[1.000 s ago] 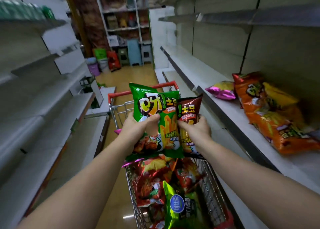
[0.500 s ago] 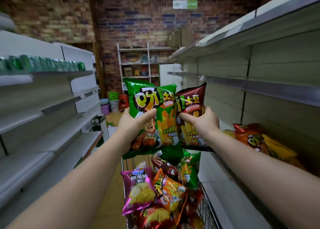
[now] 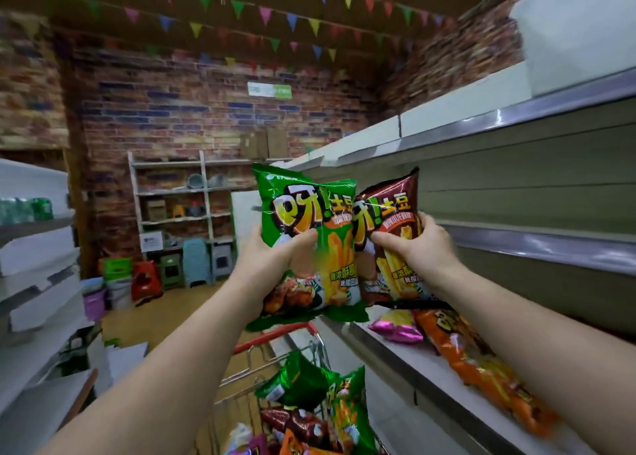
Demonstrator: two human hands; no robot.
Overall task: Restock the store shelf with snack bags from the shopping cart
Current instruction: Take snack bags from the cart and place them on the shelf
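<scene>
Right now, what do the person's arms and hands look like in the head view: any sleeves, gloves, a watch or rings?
Both arms are bare from the bottom of the frame to the wrist: no sleeve shows. The left hand and the right hand wear no gloves. No watch, bracelet or ring shows on the visible sides, though motion blur could hide something small.

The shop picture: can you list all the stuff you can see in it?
green bag: one, green, held up in the left hand
brown bag: one, dark red-brown, held up in the right hand, beside the green bag
shelf: one, white, right side
shelf bags: orange ones and a pink one, lying on the shelf
cart: one, red handle, below the hands
cart bags: several, green, red, orange, purple, piled in the cart
flags: many, mixed colours, strung overhead
stools: a few, blue, grey and green, far wall
left hand: one, grips the green bag
right hand: one, grips the brown bag
</scene>
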